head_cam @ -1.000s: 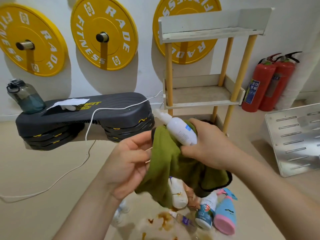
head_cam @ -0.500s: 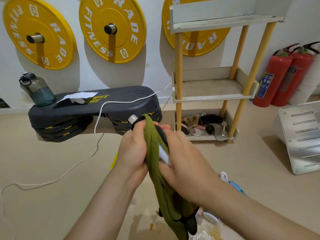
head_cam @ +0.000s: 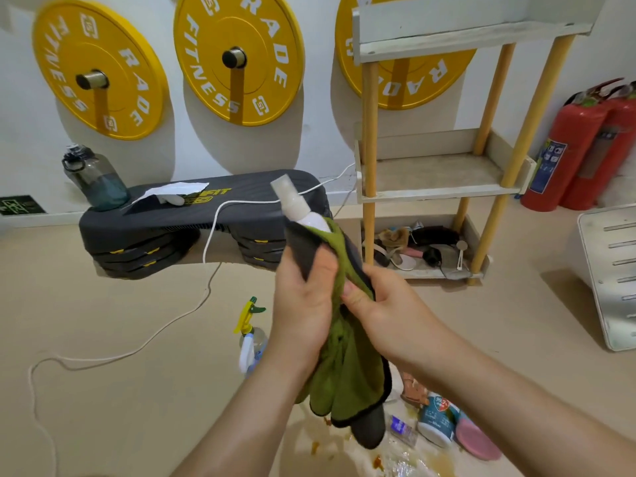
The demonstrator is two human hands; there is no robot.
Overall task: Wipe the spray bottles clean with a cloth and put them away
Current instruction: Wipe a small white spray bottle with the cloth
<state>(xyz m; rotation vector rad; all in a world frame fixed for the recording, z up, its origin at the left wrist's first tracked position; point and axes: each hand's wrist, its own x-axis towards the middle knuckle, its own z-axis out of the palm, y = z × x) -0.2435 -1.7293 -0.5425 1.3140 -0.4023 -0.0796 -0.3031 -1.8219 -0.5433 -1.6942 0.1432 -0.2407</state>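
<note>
Three yellow weight plates (head_cam: 237, 60) hang on the wall. Below them a black step platform (head_cam: 206, 215) carries a dark water jug (head_cam: 94, 180) and a scrap of white paper (head_cam: 170, 192), with a white cable (head_cam: 137, 346) trailing over it and across the floor. To the right stands a wooden shelf rack (head_cam: 437, 191) with a jumble of small things on its bottom level. Past it are two red fire extinguishers (head_cam: 568, 146) and a leaning metal panel (head_cam: 609, 270).

On the floor, a trigger sprayer (head_cam: 249, 335) with a yellow and green head stands just left of the arms. A huddle of other bottles (head_cam: 437, 421) lies at lower right among brown stains.

The white spray bottle (head_cam: 296, 204) is held up in front of the platform, tilted left. Its clear cap and neck poke out of a green cloth (head_cam: 344, 373) with a dark edge, which hangs down between the wrists.

The left hand (head_cam: 303, 304) has its grip closed round the cloth-wrapped body of the bottle. The right hand (head_cam: 382, 304) pinches the cloth just beside it, thumb on the fabric.
</note>
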